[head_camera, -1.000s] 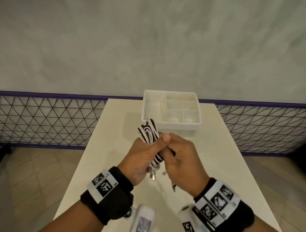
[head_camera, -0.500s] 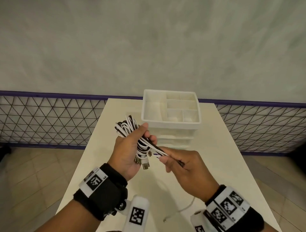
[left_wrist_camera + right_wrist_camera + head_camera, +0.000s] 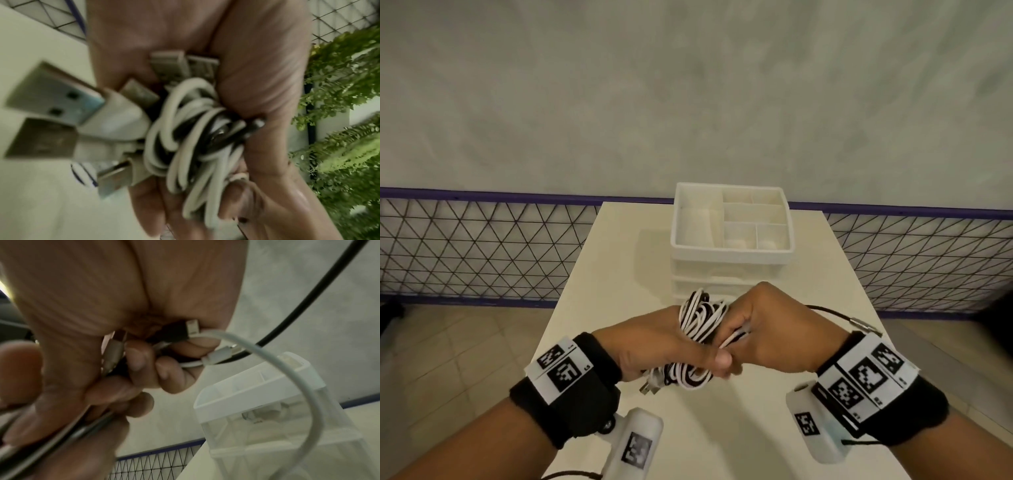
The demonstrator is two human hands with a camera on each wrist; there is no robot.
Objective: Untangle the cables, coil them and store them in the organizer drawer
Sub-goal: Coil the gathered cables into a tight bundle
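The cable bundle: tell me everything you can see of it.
The cable bundle is a tangle of thin white and black cords, looped loosely and held above the table, in front of the organizer. The left hand grips its middle; the right hand pinches strands beside it. Several metal USB plugs on white housings stick out below. One black cord trails off to the right.

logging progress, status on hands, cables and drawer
Left hand grips cable bundle; right hand pinches loose ends. Bundle in air, still mixed black and white. Organizer drawers shut, nothing blocking.
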